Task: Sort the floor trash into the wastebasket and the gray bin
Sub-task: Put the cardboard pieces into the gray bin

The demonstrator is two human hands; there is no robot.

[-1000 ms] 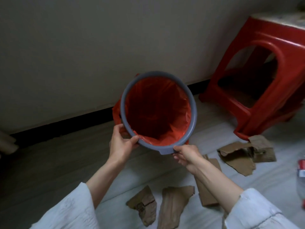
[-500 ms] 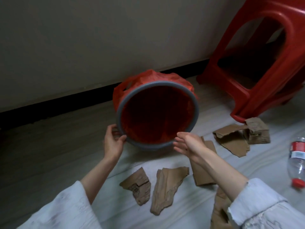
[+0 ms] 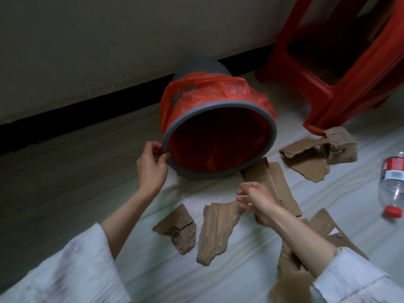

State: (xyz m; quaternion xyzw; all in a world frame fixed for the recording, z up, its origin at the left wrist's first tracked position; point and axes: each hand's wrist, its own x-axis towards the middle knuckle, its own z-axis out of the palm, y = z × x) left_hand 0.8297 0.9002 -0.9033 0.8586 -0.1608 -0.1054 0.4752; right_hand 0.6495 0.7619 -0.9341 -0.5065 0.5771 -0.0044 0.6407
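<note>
A gray wastebasket (image 3: pixel 201 68) lined with a red plastic bag (image 3: pixel 218 145) is tipped on the floor, its mouth facing me. My left hand (image 3: pixel 152 165) pinches the left side of its gray rim. My right hand (image 3: pixel 255 200) hovers open just below the basket, over torn brown cardboard pieces (image 3: pixel 218 230) lying on the floor, its fingers apart and empty. More cardboard (image 3: pixel 306 154) lies to the right. A clear plastic bottle (image 3: pixel 392 184) with a red cap and label lies at the far right.
A red plastic stool (image 3: pixel 341 68) stands at the upper right by the wall. A dark baseboard (image 3: pixel 65 112) runs along the wall behind the basket. Cardboard scraps (image 3: pixel 177 232) spread across the pale floor covering in front of me.
The basket has tipped over toward me and come down onto the floor. My right hand has let go of its rim and dropped toward the cardboard; my left hand keeps hold.
</note>
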